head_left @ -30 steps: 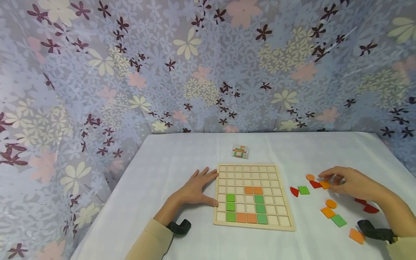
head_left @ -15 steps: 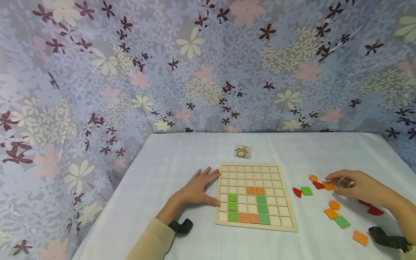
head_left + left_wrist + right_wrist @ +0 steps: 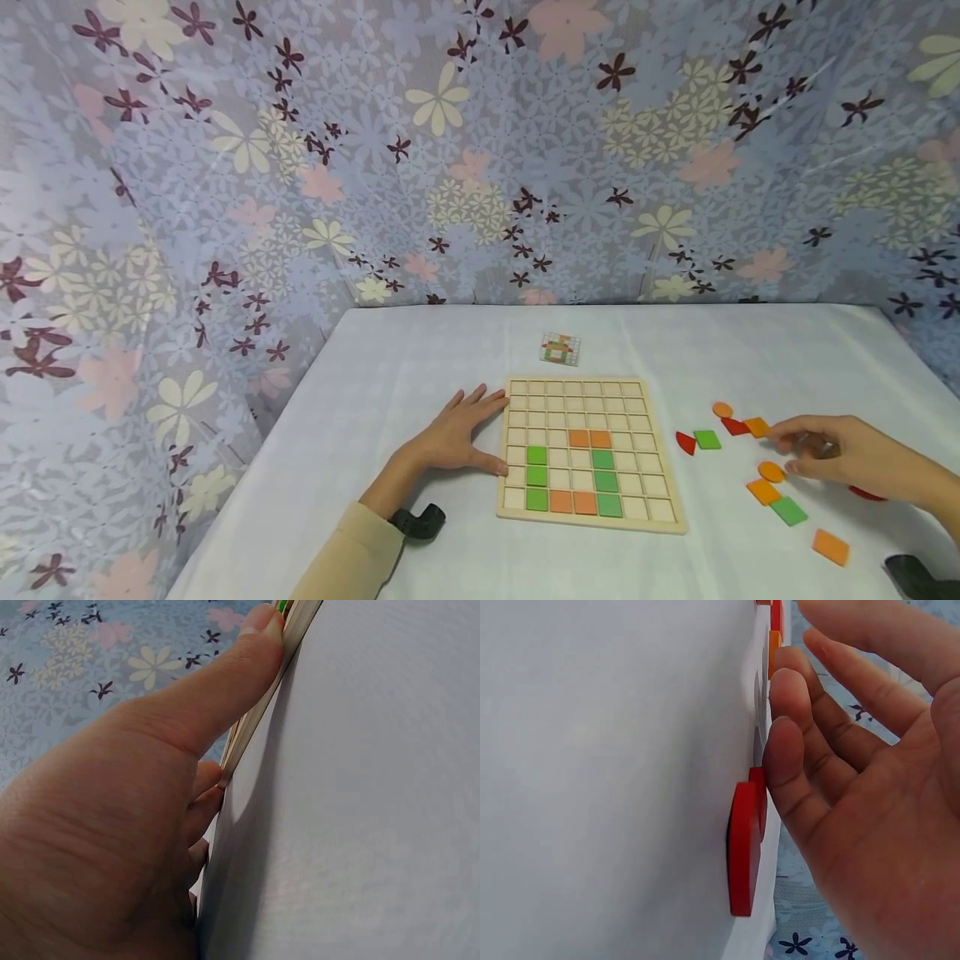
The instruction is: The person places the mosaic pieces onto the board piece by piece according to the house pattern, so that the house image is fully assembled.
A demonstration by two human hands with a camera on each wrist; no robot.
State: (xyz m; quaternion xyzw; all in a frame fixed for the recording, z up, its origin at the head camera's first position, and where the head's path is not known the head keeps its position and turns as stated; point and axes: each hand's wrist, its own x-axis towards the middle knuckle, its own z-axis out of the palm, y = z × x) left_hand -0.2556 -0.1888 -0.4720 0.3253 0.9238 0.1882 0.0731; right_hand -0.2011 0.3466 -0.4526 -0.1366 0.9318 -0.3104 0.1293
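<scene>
A wooden grid board (image 3: 628, 467) lies on the white table, with green and orange square tiles in some of its cells. My left hand (image 3: 459, 435) rests spread at the board's left edge; in the left wrist view its thumb (image 3: 251, 649) touches the rim. Over the loose pieces on the right is my right hand (image 3: 832, 446), fingers loosely bent with no piece visible between them. Its fingertips are near an orange square tile (image 3: 757, 427) and an orange disc (image 3: 771, 472). In the right wrist view, red pieces (image 3: 741, 851) lie below the fingers.
A small pattern card (image 3: 560, 349) lies behind the board. Around the right hand are a red quarter-circle (image 3: 686, 442), green tiles (image 3: 789, 511), another orange tile (image 3: 831, 547) and a smaller-looking orange disc (image 3: 722, 410). A floral curtain (image 3: 480, 167) hangs behind the table.
My right hand has moved right and toward me, away from the orange tile beside the red piece. The left hand stays at the board's edge. The head view shifted slightly.
</scene>
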